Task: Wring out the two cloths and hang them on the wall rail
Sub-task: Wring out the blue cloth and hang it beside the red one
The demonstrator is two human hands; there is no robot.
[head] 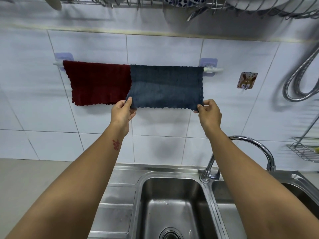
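A dark red cloth [98, 83] hangs spread over the left half of the white wall rail [213, 70]. Beside it, a dark blue cloth [166, 86] is draped over the right half, its left edge touching the red one. My left hand [123, 112] pinches the blue cloth's lower left corner. My right hand [209, 113] pinches its lower right corner. The cloth is stretched flat between both hands against the tiled wall.
A steel double sink [172, 204] lies below, with a curved tap [255, 149] by my right forearm. A dish rack [172, 2] hangs overhead. A sticker hook [246, 82], a metal hose [300, 80] and a wire basket [303, 150] are on the right wall.
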